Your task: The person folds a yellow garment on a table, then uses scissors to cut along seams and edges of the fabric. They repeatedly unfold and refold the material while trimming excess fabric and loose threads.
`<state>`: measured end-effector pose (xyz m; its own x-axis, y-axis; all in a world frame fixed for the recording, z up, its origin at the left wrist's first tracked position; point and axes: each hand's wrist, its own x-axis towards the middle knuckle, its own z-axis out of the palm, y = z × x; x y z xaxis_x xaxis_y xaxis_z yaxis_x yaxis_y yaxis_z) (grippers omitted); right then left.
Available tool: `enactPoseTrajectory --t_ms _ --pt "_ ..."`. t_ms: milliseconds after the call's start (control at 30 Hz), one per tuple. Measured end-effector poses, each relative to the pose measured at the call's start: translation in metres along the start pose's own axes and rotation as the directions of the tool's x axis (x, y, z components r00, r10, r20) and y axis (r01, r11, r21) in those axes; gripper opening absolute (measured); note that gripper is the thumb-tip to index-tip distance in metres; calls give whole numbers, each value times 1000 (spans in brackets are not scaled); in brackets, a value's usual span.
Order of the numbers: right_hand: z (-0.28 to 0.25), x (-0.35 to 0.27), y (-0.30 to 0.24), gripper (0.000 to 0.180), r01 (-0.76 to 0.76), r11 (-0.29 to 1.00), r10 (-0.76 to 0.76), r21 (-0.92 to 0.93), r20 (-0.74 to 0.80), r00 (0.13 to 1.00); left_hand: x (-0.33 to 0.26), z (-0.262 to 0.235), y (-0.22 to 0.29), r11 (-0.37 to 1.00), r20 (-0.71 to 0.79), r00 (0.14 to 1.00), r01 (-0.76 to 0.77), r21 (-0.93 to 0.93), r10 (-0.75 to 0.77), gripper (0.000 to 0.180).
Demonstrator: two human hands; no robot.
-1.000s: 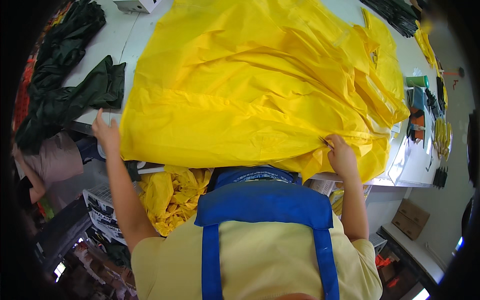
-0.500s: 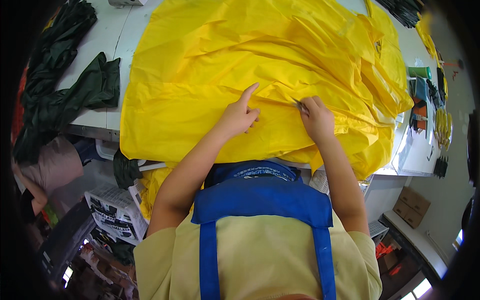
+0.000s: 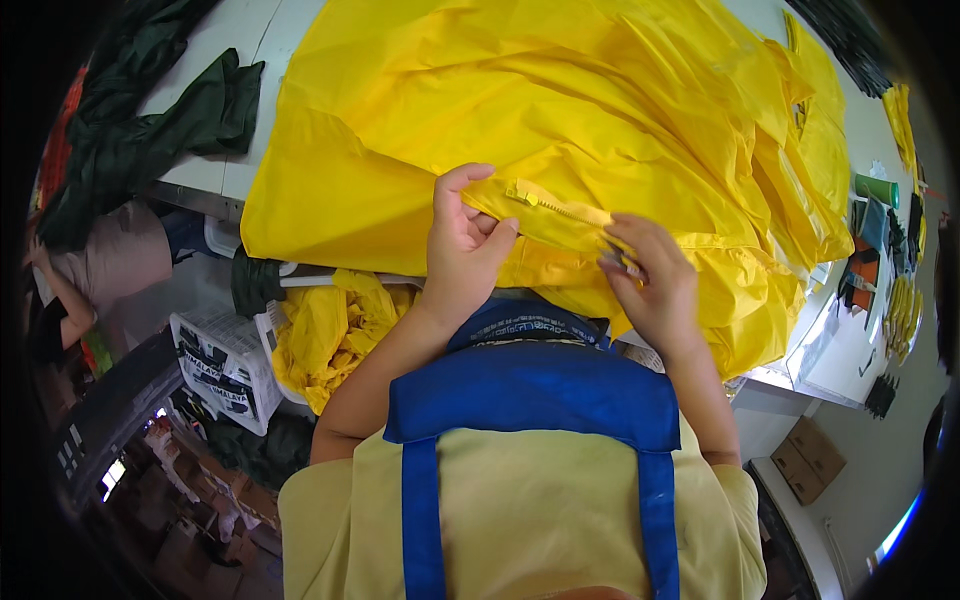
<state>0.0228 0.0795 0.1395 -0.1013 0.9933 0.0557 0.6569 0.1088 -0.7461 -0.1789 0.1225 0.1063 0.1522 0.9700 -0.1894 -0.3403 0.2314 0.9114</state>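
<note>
Your left hand point(image 3: 462, 250) pinches a fold of the yellow raincoat fabric point(image 3: 560, 110) at the near edge of the white worktable point(image 3: 215, 178), thumb curled over the top and fingers tucked beneath, right at the left end of the zipper point(image 3: 555, 208); your right hand point(image 3: 650, 282) closes its fingertips point(image 3: 612, 258) on the zipper's other end, where a small dark piece, perhaps the slider, shows between them, though you cannot tell its exact shape; the zipper runs taut between your two hands, slanting from far left down to near right.

The yellow fabric spreads wide across the table beyond your hands, crumpled into long folds, and spills over the near edge on the right; more yellow fabric point(image 3: 320, 330) sits bunched in a white crate point(image 3: 225, 365) below the table to your left; dark green garments point(image 3: 170, 110) lie heaped at the table's far left corner; a green cylinder point(image 3: 876, 190) stands at the far right among small dark items; you wear a blue apron point(image 3: 535, 400) over a pale yellow shirt point(image 3: 520, 530); another person point(image 3: 85, 275) crouches low at the far left.
</note>
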Motion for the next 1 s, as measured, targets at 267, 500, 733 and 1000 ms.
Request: enactPoseTrajectory --t_ms 267,500,733,1000 --pt "22 48 -5 19 -193 901 101 388 246 964 -19 2 8 997 58 998 -35 68 31 58" --pt "11 60 11 26 -579 672 301 462 545 783 -23 0 8 999 57 997 49 4 -49 51" --pt "-50 40 24 31 -270 959 220 84 380 898 -12 -11 19 999 -61 997 50 -13 -51 46" --pt "-67 -12 54 12 -364 838 388 406 27 921 12 -7 18 962 -47 998 -27 271 41 38"
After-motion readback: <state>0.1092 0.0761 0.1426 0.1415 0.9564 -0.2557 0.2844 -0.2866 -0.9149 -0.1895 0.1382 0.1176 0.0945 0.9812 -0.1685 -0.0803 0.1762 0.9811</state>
